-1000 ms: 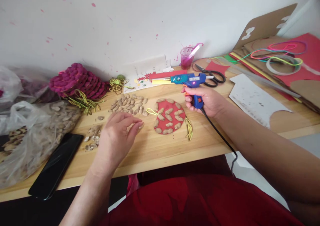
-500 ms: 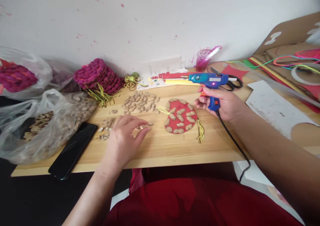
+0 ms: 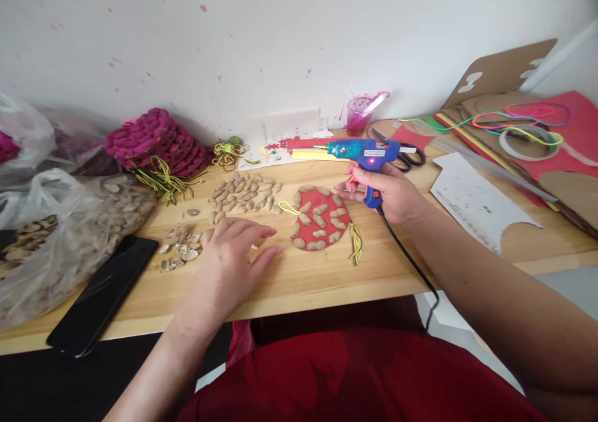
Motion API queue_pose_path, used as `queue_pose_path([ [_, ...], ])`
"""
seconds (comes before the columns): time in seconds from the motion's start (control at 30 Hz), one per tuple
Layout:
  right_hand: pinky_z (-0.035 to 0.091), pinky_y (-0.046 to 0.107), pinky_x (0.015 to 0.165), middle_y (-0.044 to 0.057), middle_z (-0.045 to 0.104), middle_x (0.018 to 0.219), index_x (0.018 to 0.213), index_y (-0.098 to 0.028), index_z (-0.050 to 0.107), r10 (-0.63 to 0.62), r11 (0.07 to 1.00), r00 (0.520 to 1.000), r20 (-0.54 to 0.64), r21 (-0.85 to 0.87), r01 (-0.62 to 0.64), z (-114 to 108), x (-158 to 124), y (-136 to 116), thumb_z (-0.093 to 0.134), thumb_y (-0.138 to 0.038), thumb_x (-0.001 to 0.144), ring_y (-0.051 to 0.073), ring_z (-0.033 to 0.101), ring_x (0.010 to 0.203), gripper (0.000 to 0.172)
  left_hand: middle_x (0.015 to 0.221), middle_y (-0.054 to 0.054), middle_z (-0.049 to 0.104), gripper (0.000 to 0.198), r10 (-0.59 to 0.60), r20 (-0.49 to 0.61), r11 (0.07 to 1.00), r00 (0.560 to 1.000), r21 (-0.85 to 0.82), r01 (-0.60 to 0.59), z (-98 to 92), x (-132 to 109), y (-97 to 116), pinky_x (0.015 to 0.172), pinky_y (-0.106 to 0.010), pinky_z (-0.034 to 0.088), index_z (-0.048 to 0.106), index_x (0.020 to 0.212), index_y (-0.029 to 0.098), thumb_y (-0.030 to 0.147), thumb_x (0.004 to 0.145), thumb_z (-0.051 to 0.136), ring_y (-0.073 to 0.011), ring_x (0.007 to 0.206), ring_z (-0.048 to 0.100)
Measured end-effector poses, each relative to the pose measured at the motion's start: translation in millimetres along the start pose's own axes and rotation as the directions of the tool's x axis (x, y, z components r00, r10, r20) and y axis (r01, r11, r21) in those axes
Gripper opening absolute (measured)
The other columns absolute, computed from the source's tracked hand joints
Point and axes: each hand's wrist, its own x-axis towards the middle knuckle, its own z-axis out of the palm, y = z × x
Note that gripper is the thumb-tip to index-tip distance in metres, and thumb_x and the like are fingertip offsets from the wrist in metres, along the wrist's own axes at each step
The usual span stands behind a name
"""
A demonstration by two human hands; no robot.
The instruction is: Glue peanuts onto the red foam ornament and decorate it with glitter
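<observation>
Head view: your right hand (image 3: 392,194) is curling closed around the blue hot-glue gun (image 3: 357,151), its nozzle pointing left. Between your hands, the peanut-studded red cutout (image 3: 306,232) is lying on the wooden tabletop (image 3: 299,282). Your left hand (image 3: 233,250) is hovering beside it, visibly holding nothing, thumb and forefinger gaping wider than a second ago.

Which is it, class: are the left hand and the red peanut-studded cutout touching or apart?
Apart. In the head view, wooden tabletop shows between the left hand and the red peanut-studded cutout.
</observation>
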Motion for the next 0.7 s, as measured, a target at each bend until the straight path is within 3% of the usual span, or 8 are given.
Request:
queue_pose_path([
  [0.13,0.062,0.039,0.086,-0.002,0.062,0.065,0.082,-0.020,0.068,0.010,1.000,1.000,0.012,0.013,-0.010,0.5,-0.4,0.4,0.091,-0.035,0.065,0.019,0.072,0.076,0.033,0.106,-0.006,0.075,0.037,0.011,0.029,1.000,1.000,0.007,-0.011,11.3,4.1,16.8,0.086,-0.044,0.039,0.067,0.118,0.024,0.039,0.086,0.076,-0.0306,0.104,0.062],
  [0.3,0.064,0.040,0.081,-0.002,0.062,0.063,0.081,-0.019,0.069,0.040,0.999,0.999,0.029,0.013,-0.041,-2.1,-0.1,-0.3,0.093,-0.038,0.063,0.018,0.070,0.070,0.036,0.111,-0.007,0.073,0.054,0.020,0.050,1.000,0.999,-0.005,-0.020,20.1,8.6,25.0,0.088,-0.044,0.039,0.056,0.134,0.023,0.031,0.085,0.076,-0.0301,0.108,0.061],
  [0.47,0.065,0.038,0.073,-0.002,0.064,0.064,0.082,-0.018,0.069,0.094,0.995,0.996,0.004,-0.018,-0.094,-7.1,0.9,-0.6,0.095,-0.037,0.059,0.016,0.069,0.064,0.040,0.115,-0.008,0.071,0.063,0.029,0.089,0.999,0.996,-0.026,-0.027,20.9,8.9,23.0,0.088,-0.045,0.040,0.050,0.141,0.024,0.028,0.084,0.077,-0.0312,0.110,0.061],
  [0.7,0.063,0.032,0.065,-0.002,0.063,0.063,0.081,-0.018,0.068,0.087,0.995,0.996,-0.013,-0.052,-0.087,-10.1,3.9,1.2,0.092,-0.036,0.064,0.014,0.066,0.060,0.034,0.114,-0.007,0.072,0.064,0.035,0.099,0.997,0.995,-0.065,-0.028,21.4,6.4,21.2,0.092,-0.045,0.041,0.047,0.144,0.027,0.028,0.086,0.074,-0.0299,0.111,0.061],
])
